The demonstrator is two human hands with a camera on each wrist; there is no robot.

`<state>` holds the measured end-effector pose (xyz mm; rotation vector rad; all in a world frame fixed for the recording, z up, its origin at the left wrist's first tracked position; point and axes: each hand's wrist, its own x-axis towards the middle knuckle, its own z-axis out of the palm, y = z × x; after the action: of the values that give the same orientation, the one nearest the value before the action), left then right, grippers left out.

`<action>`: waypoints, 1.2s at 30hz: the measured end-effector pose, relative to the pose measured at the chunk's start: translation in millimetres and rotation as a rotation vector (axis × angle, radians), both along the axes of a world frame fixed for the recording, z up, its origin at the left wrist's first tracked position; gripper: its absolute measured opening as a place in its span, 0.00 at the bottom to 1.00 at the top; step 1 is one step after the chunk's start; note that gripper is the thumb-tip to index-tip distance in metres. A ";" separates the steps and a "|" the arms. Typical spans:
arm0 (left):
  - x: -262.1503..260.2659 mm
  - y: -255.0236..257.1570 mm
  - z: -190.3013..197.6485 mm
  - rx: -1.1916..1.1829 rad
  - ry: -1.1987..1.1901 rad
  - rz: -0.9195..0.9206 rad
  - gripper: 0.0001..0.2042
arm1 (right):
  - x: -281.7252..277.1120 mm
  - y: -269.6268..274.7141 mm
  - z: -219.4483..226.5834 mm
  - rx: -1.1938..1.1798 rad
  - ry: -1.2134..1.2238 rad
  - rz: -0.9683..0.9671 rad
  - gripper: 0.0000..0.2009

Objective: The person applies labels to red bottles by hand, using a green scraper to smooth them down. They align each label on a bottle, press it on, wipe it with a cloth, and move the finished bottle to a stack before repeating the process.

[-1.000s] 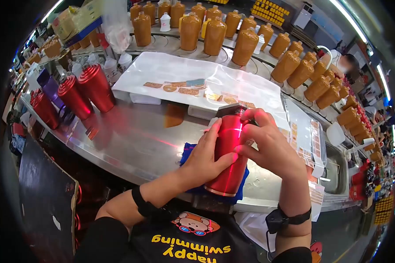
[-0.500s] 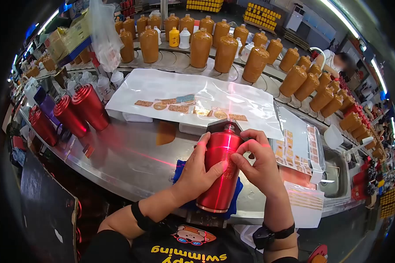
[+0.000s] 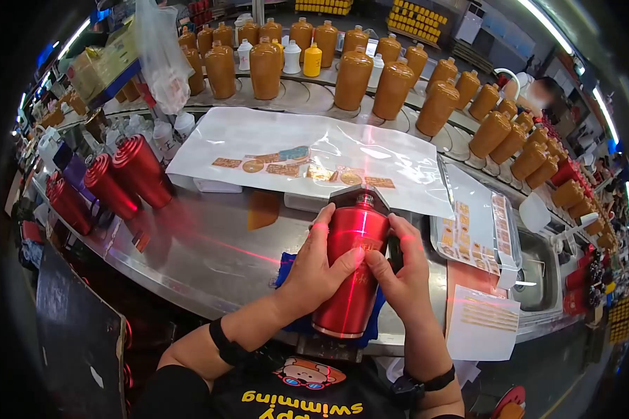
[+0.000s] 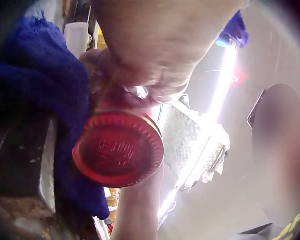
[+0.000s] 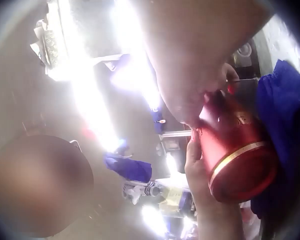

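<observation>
A shiny red bottle (image 3: 349,300) leans over a blue cloth (image 3: 284,269), its neck against a dark angular holder (image 3: 379,202). My left hand (image 3: 311,272) grips its left side, thumb across the front. The right hand (image 3: 404,279) holds the right side, its thumb pressing the front close to the left thumb, by faint gold lettering. In the left wrist view the bottle's round base (image 4: 119,150) faces the camera; the right wrist view shows the bottle (image 5: 240,155) under the right hand (image 5: 200,95). A red light cross falls on the bottle.
Behind lies a white sheet (image 3: 223,140) with gold and blue decals. A tray of decals (image 3: 468,237) and a paper with gold strips (image 3: 479,339) are at right, beside a sink (image 3: 538,279). Several red bottles (image 3: 143,171) stand left; brown bottles (image 3: 353,80) line the conveyor.
The bottle has been tilted and lowered slightly in view. My right fingers have moved from its upper front to its right side, the thumb now flat on the front. Brown bottles have shifted along the conveyor.
</observation>
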<state>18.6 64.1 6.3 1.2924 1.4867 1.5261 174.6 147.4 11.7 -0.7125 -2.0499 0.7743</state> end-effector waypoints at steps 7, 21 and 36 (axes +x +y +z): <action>-3.9 9.6 -0.1 0.005 0.048 0.013 0.41 | -1.0 -0.9 10.5 -0.109 0.005 0.019 0.29; -19.1 8.2 -5.8 0.060 0.043 -0.130 0.46 | -0.3 -1.7 9.5 -0.126 0.003 0.085 0.32; -21.9 3.1 -4.9 0.022 0.029 -0.189 0.46 | 1.8 -6.4 5.8 -0.148 -0.017 0.101 0.35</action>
<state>-3.3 67.2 1.4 1.4309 1.3272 1.4102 176.5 141.0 17.5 -0.7034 -2.0725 0.9894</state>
